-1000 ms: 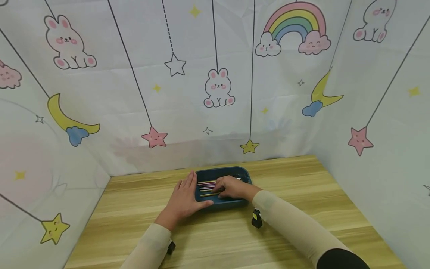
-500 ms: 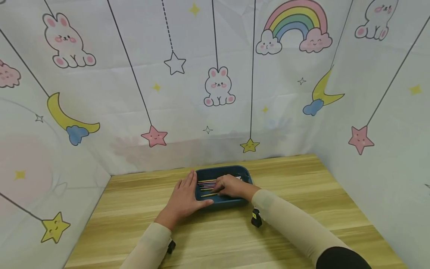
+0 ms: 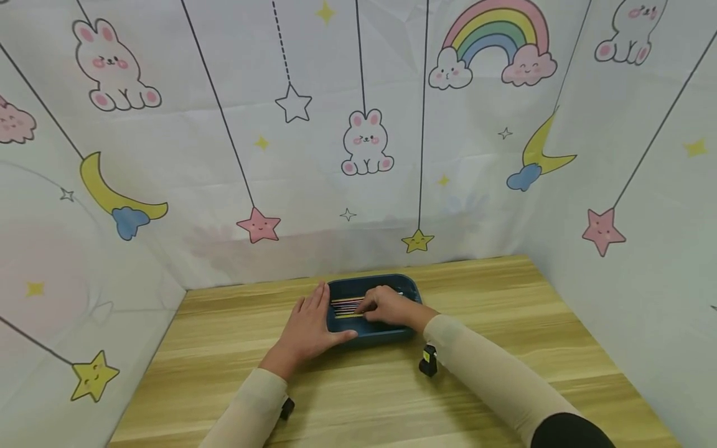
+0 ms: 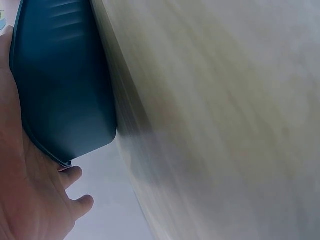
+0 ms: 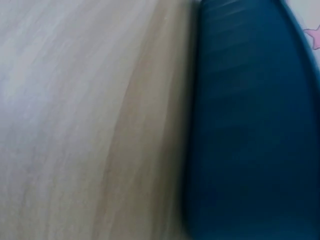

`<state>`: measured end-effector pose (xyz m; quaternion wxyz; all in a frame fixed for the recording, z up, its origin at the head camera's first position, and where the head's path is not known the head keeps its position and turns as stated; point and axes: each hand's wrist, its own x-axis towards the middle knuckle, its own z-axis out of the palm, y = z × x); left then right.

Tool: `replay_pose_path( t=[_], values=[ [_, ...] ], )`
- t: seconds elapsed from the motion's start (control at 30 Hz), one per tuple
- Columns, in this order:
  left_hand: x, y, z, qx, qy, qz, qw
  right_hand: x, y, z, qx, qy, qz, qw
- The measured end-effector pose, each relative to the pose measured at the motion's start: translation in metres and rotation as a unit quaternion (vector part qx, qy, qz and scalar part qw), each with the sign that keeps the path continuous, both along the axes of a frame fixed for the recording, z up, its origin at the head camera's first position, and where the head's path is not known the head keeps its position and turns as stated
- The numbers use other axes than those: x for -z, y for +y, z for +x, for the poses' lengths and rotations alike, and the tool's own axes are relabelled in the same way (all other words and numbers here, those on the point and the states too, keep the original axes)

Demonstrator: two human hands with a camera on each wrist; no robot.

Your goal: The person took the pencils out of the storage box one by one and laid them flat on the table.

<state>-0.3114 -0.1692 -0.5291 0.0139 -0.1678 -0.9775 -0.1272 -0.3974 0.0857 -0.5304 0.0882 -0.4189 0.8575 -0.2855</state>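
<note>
A dark blue tray (image 3: 381, 338) sits near the back edge of the table. My left hand (image 3: 305, 326) lies along its left end, fingers extended at the rim and thumb stretched over the front left corner. The left wrist view shows that hand (image 4: 30, 190) against the tray's outer wall (image 4: 65, 85). Several thin coloured sticks (image 3: 348, 305) lie side by side inside. My right hand (image 3: 389, 306) reaches in over the right side, its curled fingers pinching a yellow stick (image 3: 348, 315) at the front of the row. The hand covers the sticks' right ends.
The wood-patterned table (image 3: 358, 392) runs in front of the tray and to both sides. A white printed cloth (image 3: 313, 249) hangs close behind it. In the right wrist view only the tray's outer wall (image 5: 250, 135) and the tabletop (image 5: 90, 125) show clearly.
The yellow stick, apart from the row half a second ago, now lies close against the others. My right hand shifted slightly away from me with it; the left hand stays on the tray.
</note>
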Motion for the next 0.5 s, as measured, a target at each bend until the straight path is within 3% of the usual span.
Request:
replay_pose_path(
  t=[0.5],
  values=[
    [-0.002, 0.000, 0.000, -0.006, -0.019, 0.006, 0.9998, -0.045, 0.028, -0.002, 0.000, -0.054, -0.055, 0.9970]
  ],
)
